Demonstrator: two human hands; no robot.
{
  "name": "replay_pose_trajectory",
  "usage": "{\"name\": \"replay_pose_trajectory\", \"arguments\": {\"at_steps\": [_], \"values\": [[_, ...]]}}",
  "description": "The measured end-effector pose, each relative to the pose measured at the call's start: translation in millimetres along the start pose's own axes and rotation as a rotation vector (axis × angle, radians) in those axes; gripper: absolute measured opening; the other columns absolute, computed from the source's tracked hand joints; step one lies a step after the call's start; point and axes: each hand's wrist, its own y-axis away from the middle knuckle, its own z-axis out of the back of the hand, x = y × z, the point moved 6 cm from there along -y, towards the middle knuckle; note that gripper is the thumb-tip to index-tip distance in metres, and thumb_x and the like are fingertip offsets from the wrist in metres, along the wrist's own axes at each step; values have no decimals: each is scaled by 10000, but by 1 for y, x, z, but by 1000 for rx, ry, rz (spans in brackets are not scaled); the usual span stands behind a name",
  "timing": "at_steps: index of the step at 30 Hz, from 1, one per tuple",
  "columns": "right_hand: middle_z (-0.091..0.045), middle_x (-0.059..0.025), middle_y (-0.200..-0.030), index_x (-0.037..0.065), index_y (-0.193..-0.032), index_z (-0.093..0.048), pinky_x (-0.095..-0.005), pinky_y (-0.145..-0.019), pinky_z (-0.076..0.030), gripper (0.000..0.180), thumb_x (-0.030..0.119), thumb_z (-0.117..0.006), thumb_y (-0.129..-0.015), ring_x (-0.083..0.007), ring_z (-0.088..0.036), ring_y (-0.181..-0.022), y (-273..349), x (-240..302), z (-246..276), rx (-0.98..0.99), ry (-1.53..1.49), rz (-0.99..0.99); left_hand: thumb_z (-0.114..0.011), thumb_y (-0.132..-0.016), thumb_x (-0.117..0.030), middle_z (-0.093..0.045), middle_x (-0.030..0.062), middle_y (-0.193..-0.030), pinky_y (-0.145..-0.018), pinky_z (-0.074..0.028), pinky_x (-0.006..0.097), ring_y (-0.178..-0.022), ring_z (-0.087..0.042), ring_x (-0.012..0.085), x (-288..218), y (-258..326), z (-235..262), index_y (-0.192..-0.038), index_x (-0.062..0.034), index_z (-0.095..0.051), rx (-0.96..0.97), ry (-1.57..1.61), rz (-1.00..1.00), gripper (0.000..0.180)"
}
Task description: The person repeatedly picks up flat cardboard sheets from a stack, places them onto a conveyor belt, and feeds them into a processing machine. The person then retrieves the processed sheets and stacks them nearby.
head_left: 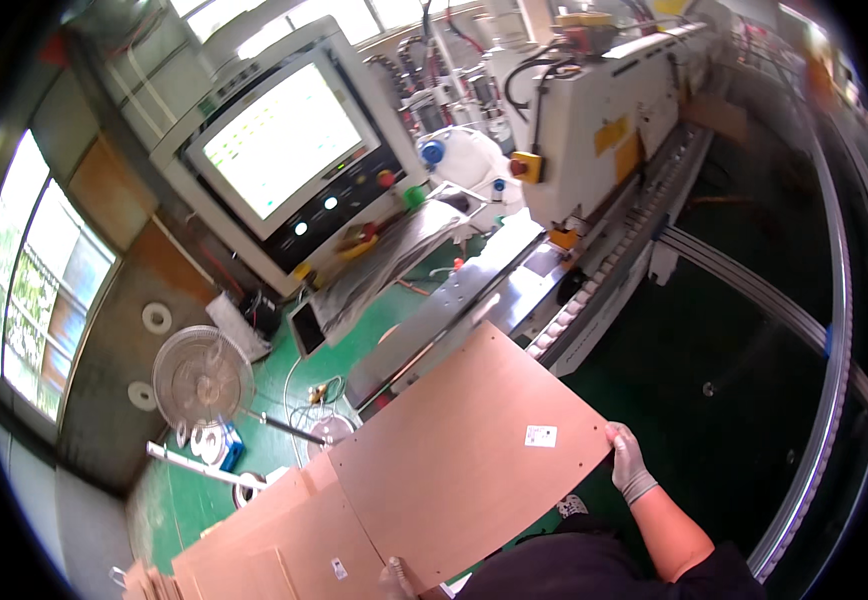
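A flat brown wooden panel with a small white label and small holes near its edges is held level in front of me. My right hand, in a pale glove, is closed on the panel's right corner. At the bottom of the view, my left hand is at the panel's near left edge, its fingers closed there and partly hidden. The panel's far end reaches the metal infeed table of a white machine. More brown panels lie stacked at the lower left, one with a white label.
The white machine runs off to the far right, with a roller track along it. A control screen stands at the far left. A fan and cables are on the green floor. A metal rail curves along the right.
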Motion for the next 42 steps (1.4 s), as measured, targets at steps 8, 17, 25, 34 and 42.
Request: {"name": "replay_pose_trajectory", "arguments": {"at_steps": [8,17,25,34,42], "values": [[-735,-37,-942,110,-1040,-730,-369,-731,-548,284,382,-707,-961,-188,-686,-794,-12,-25,-41,100,-363,-471,-494,-1086,-471,-536,66,-1371,-1155,-390,436,-1265,-501,236,-11,-23,-134,-1370,-43,-533,82,54,157,515],[-744,-102,-995,34,-1091,-739,-350,-812,-577,593,604,-720,-929,-203,-711,-870,41,-46,-122,760,1,-843,-411,-1107,-511,-565,125,-1435,-1100,-471,440,-1275,-572,300,-68,17,-264,-1466,-26,-480,171,209,319,607],[-720,-206,-929,-31,-1059,-739,-360,-796,-540,803,716,-446,-1019,-245,-696,-839,-18,-44,-89,382,417,-502,-379,-1098,-557,-618,141,-1411,-1039,-521,506,-1280,-607,338,-61,43,-303,-1472,-41,-491,327,285,562,646],[-681,-89,-1179,-40,-1238,-682,-375,-1004,-546,398,233,-719,-952,-211,-670,-1075,-111,-56,-29,-239,-424,-275,-366,-1105,-507,-632,208,-1382,-1041,-508,466,-1247,-629,359,33,76,-203,-1415,8,-543,164,-336,703,627],[-596,-105,-1400,61,-1434,-551,-464,-1131,-443,571,449,-575,-1016,-298,-552,-1323,-204,-16,21,-127,-793,-207,-399,-1097,-471,-624,233,-1369,-1030,-498,470,-1258,-604,359,6,135,-167,-1369,13,-580,189,-568,648,584]]}}
